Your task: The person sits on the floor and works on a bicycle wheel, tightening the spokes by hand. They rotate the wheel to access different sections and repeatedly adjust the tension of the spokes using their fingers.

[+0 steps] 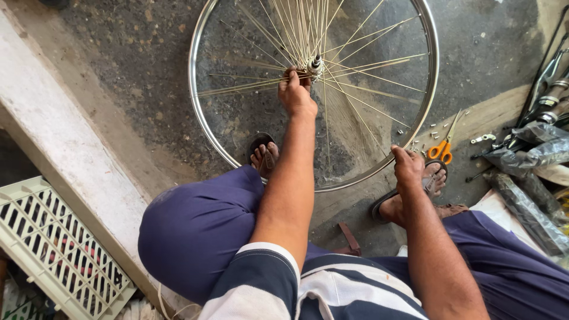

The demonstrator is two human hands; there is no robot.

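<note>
A shiny bicycle wheel rim (198, 124) stands on the concrete floor between my feet, with several thin spokes fanning from its hub (314, 64). My left hand (296, 95) is closed around spokes just below the hub. My right hand (408, 168) pinches the rim at its lower right edge, fingers closed on it. My sandalled feet (264, 155) rest behind and beside the lower rim.
Orange-handled scissors (442, 148) and several small metal nipples (435, 131) lie on the floor right of the wheel. Plastic-wrapped parts (527, 207) and metal tools (548, 89) crowd the far right. A pale concrete ledge (65, 142) and a white plastic crate (53, 249) are at left.
</note>
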